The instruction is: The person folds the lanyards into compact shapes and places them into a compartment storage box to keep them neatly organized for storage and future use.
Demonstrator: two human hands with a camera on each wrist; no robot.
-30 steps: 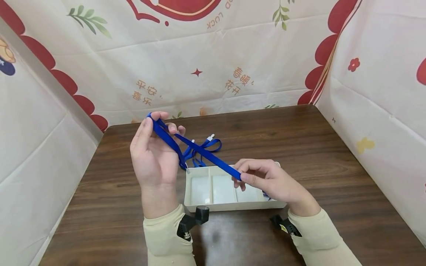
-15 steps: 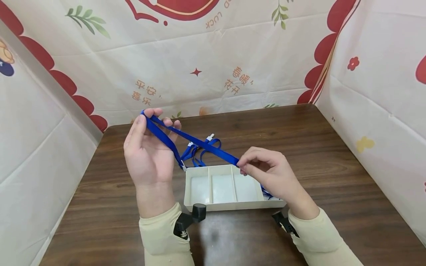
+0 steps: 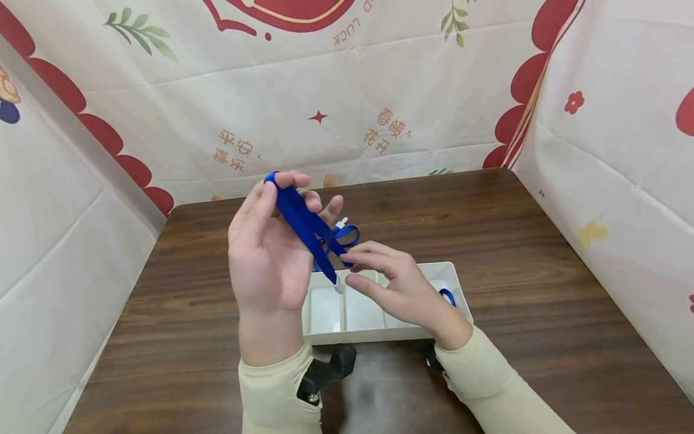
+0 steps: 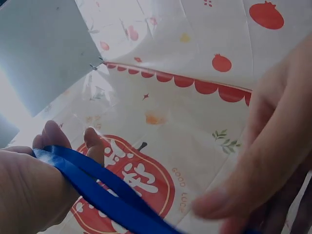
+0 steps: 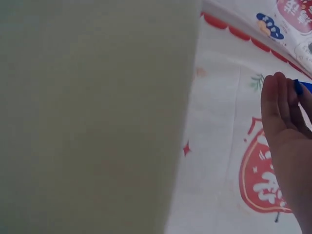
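My left hand is raised palm up in the head view, pinching a blue lanyard between thumb and fingers. Two lengths of its strap hang down to the right, one ending in a whitish clip. My right hand is beside the lower strap, fingers extended and thumb apart; its fingertips are at the strap, though firm contact is hard to tell. In the left wrist view the looped lanyard runs from the left hand towards the blurred right hand.
A white divided tray stands on the brown wooden table, partly under my hands. A blue strap lies in its right compartment. Behind the tray lies another blue lanyard with a white clip. A printed cloth hangs behind the table. A sleeve blocks much of the right wrist view.
My right hand has released the taut strap end and moved left. The left hand has moved right, still holding the lanyard, whose strap lengths now hang close together.
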